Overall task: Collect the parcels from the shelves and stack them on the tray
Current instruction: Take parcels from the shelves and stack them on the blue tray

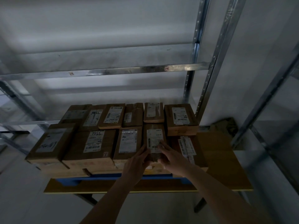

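From the head view, a small brown cardboard parcel with a white shipping label (154, 139) lies on top of the stack, just right of centre. The left hand (137, 160) curls round its near left corner at seven o'clock; the right hand (168, 155) lays fingers on its label and near right edge at five o'clock. Around it brown cardboard parcels crowd the blue plastic tray (113, 176), which sits on a brown wooden table (223, 160). Handwriting reads "98LL" on a far parcel (93, 118) at eleven o'clock. Printed label text is too blurred to read. Bare grey metal shelving (113, 71) stands at twelve o'clock.
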